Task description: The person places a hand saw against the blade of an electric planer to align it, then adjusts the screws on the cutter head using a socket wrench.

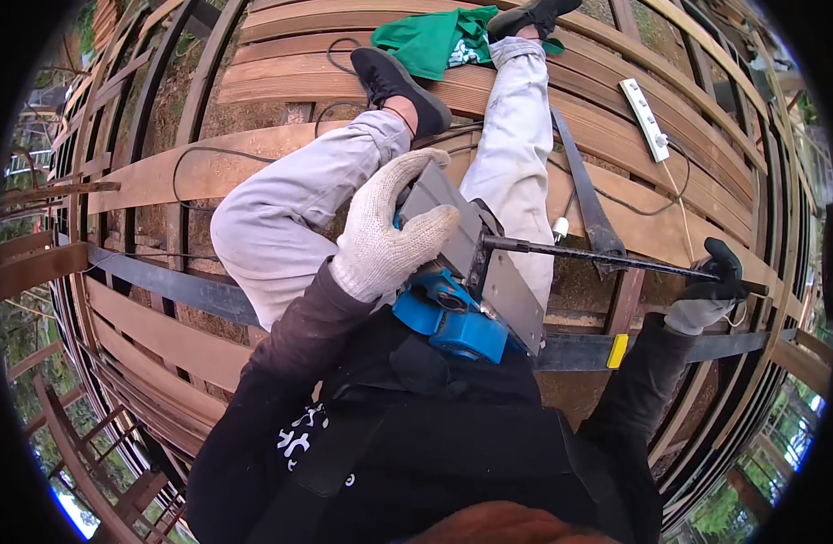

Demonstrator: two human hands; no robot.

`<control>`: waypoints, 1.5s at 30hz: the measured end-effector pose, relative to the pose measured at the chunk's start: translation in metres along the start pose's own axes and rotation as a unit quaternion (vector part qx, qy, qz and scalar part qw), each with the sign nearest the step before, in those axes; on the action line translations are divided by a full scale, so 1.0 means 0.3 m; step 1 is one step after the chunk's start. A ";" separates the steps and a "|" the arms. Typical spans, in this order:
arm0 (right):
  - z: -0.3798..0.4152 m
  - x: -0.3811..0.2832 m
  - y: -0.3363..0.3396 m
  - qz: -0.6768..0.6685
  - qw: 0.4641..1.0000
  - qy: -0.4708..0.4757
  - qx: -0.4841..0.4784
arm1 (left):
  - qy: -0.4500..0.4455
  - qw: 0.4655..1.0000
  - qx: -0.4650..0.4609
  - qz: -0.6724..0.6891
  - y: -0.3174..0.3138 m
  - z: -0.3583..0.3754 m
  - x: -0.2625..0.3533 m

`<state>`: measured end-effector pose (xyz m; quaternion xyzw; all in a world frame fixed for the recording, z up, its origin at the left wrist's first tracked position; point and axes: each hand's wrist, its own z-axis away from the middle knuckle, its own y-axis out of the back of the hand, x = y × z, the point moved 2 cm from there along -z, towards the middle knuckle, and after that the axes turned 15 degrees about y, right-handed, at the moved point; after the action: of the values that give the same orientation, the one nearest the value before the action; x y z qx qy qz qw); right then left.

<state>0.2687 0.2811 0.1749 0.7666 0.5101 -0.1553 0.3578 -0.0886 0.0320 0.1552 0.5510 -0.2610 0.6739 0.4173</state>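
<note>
My left hand [394, 227], in a whitish knit glove, is wrapped round a blue and grey power planer [516, 290] that lies upside down on my lap, its metal sole facing up. A long dark rod [607, 257] runs from the middle of the planer out to the right. Around the far end of that rod my right hand [714, 288] is closed, in a glove with dark fingers and a light cuff. Whether the rod's near tip touches the planer's blade area is too small to tell.
Wooden slats [280, 72] with open gaps surround my legs. A handsaw [584, 195] lies right of my legs, near a white power strip [645, 120] and loose cables. A green cloth [425, 43] is by my feet. A yellow block [618, 351] sits on a dark metal beam [570, 354].
</note>
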 end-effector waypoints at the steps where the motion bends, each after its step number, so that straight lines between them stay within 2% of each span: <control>1: -0.001 -0.029 -0.009 -0.013 1.000 -0.017 0.009 | -0.030 0.999 0.019 -0.026 0.001 -0.001 -0.016; 8: -0.009 -0.057 -0.017 0.005 0.999 -0.024 -0.027 | -0.018 1.000 0.020 -0.002 -0.001 0.033 0.023; 10: 0.004 -0.048 -0.024 -0.010 0.998 -0.064 -0.024 | 0.067 0.996 -0.002 0.055 -0.003 0.041 0.058; 11: 0.013 -0.037 -0.024 -0.042 0.997 -0.067 -0.014 | 0.066 0.996 -0.002 0.054 -0.004 0.035 0.042; 12: 0.020 -0.027 -0.026 -0.045 0.997 -0.067 -0.010 | 0.012 1.000 0.019 0.009 -0.002 0.022 0.030; 13: 0.030 -0.021 -0.021 -0.059 0.997 -0.057 0.009 | -0.040 0.998 0.038 -0.037 0.004 0.011 0.023; 14: 0.028 -0.019 -0.019 -0.073 0.996 -0.044 0.024 | -0.041 0.998 0.041 -0.036 0.010 -0.004 0.010; 15: 0.002 -0.073 -0.017 -0.009 1.000 0.025 0.015 | -0.012 1.000 0.010 0.006 0.009 -0.024 0.008; 17: -0.058 -0.156 -0.013 0.027 0.999 0.027 0.025 | 0.040 0.997 -0.034 0.054 0.001 -0.046 -0.004; 18: -0.086 -0.185 0.003 0.065 0.997 0.026 0.037 | 0.040 0.997 -0.037 0.053 0.000 -0.058 -0.019; 19: -0.122 -0.208 0.012 0.069 0.995 0.070 0.028 | 0.037 0.997 -0.039 0.063 0.001 -0.070 -0.038; 20: -0.137 -0.233 0.021 0.090 0.994 0.045 0.044 | 0.032 0.996 -0.041 0.072 0.003 -0.079 -0.050; 21: -0.147 -0.219 0.036 0.124 0.987 0.091 0.036 | 0.078 0.988 -0.057 0.121 0.005 -0.078 -0.060; 23: -0.158 -0.187 0.059 0.156 0.978 0.139 0.021 | 0.073 0.986 -0.057 0.138 0.005 -0.085 -0.075; 25: -0.134 -0.168 0.067 0.087 0.993 0.060 0.053 | 0.065 0.985 -0.058 0.146 0.008 -0.096 -0.095; 26: -0.123 -0.161 0.060 0.085 0.993 0.060 0.049 | 0.067 0.985 -0.055 0.148 0.011 -0.098 -0.102; 29: -0.086 -0.203 0.025 0.151 0.978 0.143 0.030 | 0.080 0.986 -0.064 0.129 0.011 -0.098 -0.091; 36: -0.057 -0.205 0.007 0.107 0.985 0.133 0.036 | 0.082 0.986 -0.062 0.129 0.005 -0.094 -0.080; 39: -0.044 -0.172 0.020 0.095 0.983 0.157 0.030 | 0.083 0.985 -0.062 0.141 0.005 -0.093 -0.086; 45: -0.027 -0.163 0.009 0.071 0.972 0.211 0.075 | 0.083 0.984 -0.064 0.145 0.003 -0.104 -0.095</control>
<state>0.2490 0.2534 0.2113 0.8409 0.5051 -0.0016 0.1941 -0.1046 0.0491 0.1200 0.4223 -0.3449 0.7523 0.3697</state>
